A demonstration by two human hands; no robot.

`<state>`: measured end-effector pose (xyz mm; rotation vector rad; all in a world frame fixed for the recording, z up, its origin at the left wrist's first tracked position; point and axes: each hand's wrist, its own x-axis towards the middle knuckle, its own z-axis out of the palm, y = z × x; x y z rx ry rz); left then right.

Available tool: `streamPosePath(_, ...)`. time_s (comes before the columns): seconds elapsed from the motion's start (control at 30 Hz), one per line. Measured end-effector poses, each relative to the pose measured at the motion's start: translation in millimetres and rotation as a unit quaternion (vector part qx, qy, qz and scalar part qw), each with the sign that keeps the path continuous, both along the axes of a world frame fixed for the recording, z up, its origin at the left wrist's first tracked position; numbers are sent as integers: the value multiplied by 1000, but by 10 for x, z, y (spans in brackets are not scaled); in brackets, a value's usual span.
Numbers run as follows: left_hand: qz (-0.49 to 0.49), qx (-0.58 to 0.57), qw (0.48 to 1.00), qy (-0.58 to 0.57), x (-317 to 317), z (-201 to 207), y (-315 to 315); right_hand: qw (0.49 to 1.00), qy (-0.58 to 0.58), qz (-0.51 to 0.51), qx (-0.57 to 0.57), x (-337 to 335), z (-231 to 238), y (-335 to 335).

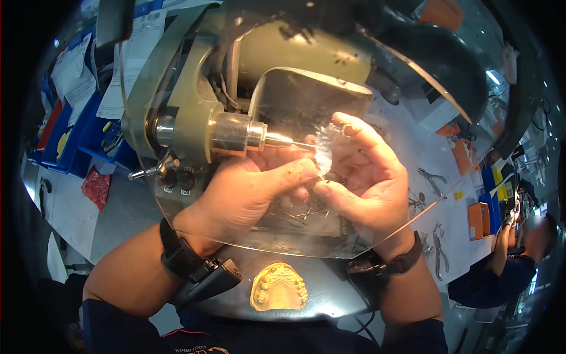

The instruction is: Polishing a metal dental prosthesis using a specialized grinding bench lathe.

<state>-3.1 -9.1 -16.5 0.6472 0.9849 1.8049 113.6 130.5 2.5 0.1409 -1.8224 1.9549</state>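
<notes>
A small, shiny, partly see-through dental appliance (323,154) with a wire loop is pinched between both hands. It touches, or nearly touches, the thin tip of the bur (283,140) in the metal spindle (236,134) of a bench lathe. My left hand (244,186) comes from below the spindle, its thumb against the appliance's near left side. My right hand (374,186) grips the other side, thumb below and a finger at the upper end. Glare hides the exact contact. A yellow dental cast (279,287) lies in front of me.
A clear shield (283,252) spans over the hands. Behind the appliance stands a dust hood (312,88). Loose burs (300,218) lie beneath. Blue bins (82,121) and a red packet (96,189) are left; pliers (438,251) and another person (501,265) right.
</notes>
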Motion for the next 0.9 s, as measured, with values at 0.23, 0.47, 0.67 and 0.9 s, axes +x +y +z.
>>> streamPosePath(0.23, -26, 5, 1000, 6, -11, -29, 4, 1000, -4, -1, 4, 14, -5, 7)
streamPosePath(0.47, -32, 14, 999, -3, -16, 4, -30, 1000, -17, 3, 16, 37, 5, 26)
streamPosePath(0.67, -43, 27, 998, -29, -49, 29, -58, 1000, -13, 11, -3, -4, -4, -14)
streamPosePath(0.9, -46, 18, 997, -57, -36, 46, -60, 999, -24, 16, -21, -41, -4, -31)
